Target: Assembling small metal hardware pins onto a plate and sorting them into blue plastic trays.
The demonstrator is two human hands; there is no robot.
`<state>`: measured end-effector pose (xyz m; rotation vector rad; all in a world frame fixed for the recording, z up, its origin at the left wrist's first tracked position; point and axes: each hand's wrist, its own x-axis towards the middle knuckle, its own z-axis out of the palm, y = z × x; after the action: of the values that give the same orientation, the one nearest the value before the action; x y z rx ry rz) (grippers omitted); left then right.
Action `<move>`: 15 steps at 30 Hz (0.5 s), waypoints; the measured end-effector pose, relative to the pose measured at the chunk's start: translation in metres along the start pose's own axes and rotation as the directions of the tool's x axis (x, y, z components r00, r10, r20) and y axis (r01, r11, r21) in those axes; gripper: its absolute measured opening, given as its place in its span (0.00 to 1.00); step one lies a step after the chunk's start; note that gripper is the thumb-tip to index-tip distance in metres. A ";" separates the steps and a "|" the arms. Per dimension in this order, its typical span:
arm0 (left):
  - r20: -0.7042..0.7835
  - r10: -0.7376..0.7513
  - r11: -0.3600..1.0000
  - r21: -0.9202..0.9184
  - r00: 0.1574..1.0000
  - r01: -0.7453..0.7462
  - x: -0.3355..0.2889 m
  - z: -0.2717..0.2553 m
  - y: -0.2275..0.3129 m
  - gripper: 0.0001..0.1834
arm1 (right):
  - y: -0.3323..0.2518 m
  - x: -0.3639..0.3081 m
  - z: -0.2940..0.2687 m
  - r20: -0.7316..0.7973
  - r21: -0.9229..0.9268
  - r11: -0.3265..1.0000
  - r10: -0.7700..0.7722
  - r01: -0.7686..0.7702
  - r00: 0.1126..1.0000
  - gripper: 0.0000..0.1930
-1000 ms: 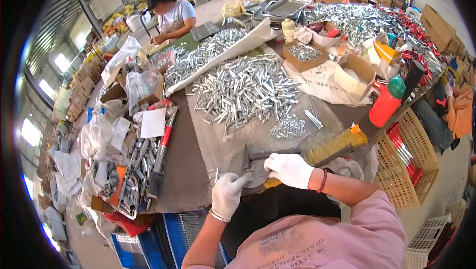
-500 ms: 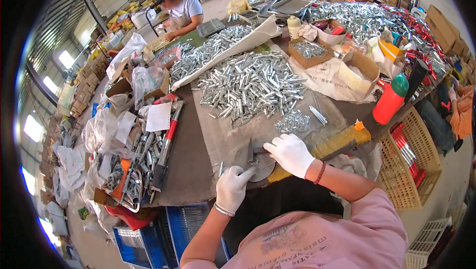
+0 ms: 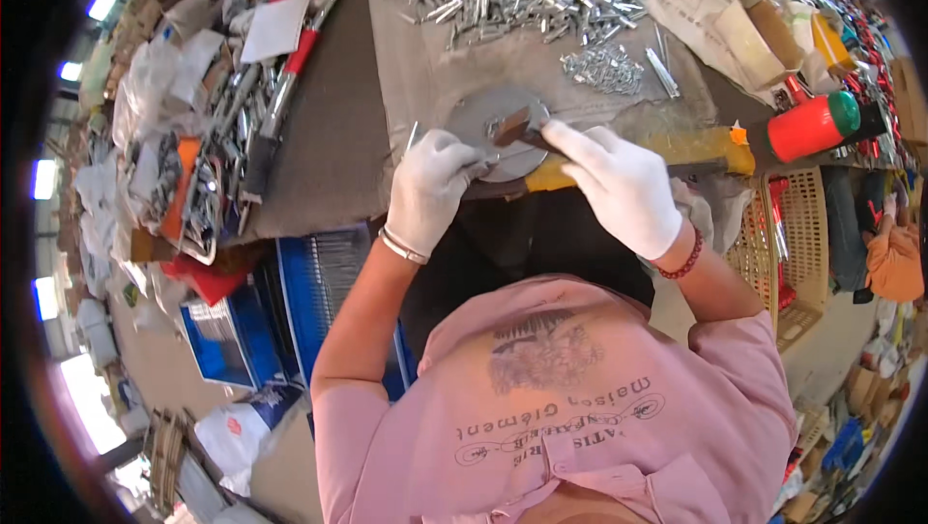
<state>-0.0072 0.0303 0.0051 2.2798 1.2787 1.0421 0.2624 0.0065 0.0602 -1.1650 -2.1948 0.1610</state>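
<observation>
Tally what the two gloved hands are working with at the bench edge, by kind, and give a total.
White gloved hands: 2, left hand, right hand
Round metal plate: 1
Hammer under the right hand: 1
Thin metal pin by the left hand: 1
Total: 5

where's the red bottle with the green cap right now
In the head view, the red bottle with the green cap lies on its side at the table's right edge, beyond the right hand.
</observation>
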 end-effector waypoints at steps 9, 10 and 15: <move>-0.019 -0.045 0.999 -0.014 0.999 0.044 -0.020 0.002 0.003 0.07 | -0.016 -0.023 0.018 0.329 -0.157 0.988 0.062 -0.011 0.942 0.25; -0.013 -0.051 0.999 -0.006 0.999 0.051 -0.019 0.000 0.003 0.07 | -0.017 -0.020 0.016 0.373 -0.167 0.986 0.066 -0.003 0.925 0.26; 0.023 -0.074 0.992 -0.100 0.997 0.076 -0.012 -0.002 -0.001 0.08 | -0.007 0.011 0.003 0.255 0.267 0.934 0.169 -0.237 0.952 0.28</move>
<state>-0.0131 0.0206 0.0010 2.1455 1.2643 1.0321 0.2510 0.0110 0.0656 -1.2489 -2.1416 0.7202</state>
